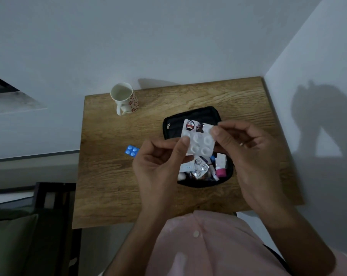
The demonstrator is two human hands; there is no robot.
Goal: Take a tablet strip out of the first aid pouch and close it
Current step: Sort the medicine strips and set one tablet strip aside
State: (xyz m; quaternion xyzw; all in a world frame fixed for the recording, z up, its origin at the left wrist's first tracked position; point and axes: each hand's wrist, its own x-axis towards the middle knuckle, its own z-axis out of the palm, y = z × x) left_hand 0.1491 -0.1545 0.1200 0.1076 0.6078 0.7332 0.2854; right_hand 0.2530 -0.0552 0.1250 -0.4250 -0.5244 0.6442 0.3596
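A black first aid pouch [190, 118] lies open on the wooden table [112, 176], its lid flipped back toward the wall. Inside I see a silver blister strip [201, 168], a pink-capped bottle [221, 172] and other small packs. Above the pouch both hands hold a white tablet strip [200, 141] with round blisters and two torn ones at its top edge. My left hand [158, 168] pinches its left edge between thumb and finger. My right hand [248, 152] pinches its upper right corner.
A blue tablet strip [131, 150] lies on the table left of my left hand. A white mug with red flower print [124, 99] stands at the back left corner. Walls run along the far and right edges. A dark chair [49, 216] stands at the left.
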